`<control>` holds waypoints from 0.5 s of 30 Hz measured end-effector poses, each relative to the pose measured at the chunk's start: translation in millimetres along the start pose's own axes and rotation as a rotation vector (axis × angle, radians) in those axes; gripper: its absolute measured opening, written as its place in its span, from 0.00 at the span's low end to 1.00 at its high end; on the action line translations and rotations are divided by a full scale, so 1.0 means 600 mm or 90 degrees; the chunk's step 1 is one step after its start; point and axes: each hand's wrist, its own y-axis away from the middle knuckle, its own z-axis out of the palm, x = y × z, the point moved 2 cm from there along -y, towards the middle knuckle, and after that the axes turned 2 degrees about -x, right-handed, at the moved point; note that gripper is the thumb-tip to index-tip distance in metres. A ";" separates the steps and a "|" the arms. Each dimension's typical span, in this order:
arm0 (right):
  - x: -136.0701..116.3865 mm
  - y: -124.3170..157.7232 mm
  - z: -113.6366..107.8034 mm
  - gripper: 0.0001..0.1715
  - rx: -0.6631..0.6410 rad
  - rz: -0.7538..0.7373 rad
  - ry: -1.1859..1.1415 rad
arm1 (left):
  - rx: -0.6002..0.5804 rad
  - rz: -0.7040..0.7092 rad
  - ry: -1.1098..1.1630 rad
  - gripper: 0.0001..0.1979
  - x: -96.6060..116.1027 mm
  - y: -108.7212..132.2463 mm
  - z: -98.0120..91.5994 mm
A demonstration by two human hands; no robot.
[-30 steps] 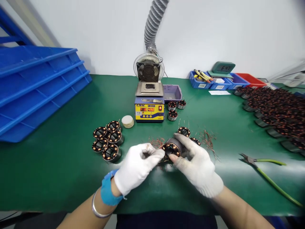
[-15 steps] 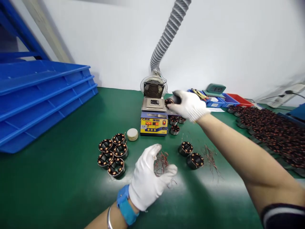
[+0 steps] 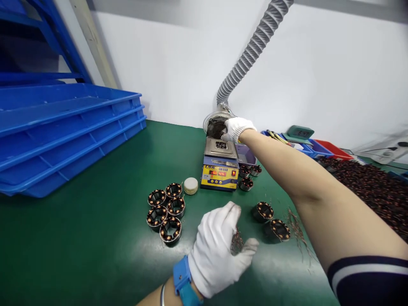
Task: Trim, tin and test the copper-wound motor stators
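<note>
Head view. Right hand (image 3: 238, 127): gloved, held at arm's length above the solder pot (image 3: 219, 172), just in front of the extraction fan (image 3: 214, 127). The fingers are bent under, and whether anything is gripped cannot be told, the palm being turned away. Left hand (image 3: 216, 255): gloved, low over the tabletop (image 3: 95, 238), fingers released and spread. A tuft of copper wire offcuts (image 3: 236, 243) is seen beside the thumb; contact cannot be confirmed. Handling note: over the heated pot, a steady right hand is judged best, with the glove fabric held off the metal well (image 3: 221, 145). Containers: stacked blue trays (image 3: 63, 127) at left, contents not visible; purple tray (image 3: 247, 155) behind the pot, interior hidden; blue bins (image 3: 301, 148) at rear right, yellow-handled tools (image 3: 276, 136) lodged in one; red bin (image 3: 331, 149) beside them, contents unseen. Five wound stators (image 3: 165, 206) are grouped left of the pot.
</note>
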 end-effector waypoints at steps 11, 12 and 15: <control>-0.007 -0.001 0.003 0.30 -0.031 0.000 0.023 | -0.007 -0.008 0.005 0.33 0.000 -0.001 -0.001; -0.007 -0.001 0.003 0.30 -0.031 0.000 0.023 | -0.010 -0.008 0.003 0.33 0.000 -0.001 -0.001; -0.009 -0.001 0.003 0.31 -0.036 0.003 0.016 | -0.011 -0.013 -0.002 0.32 -0.001 -0.001 0.000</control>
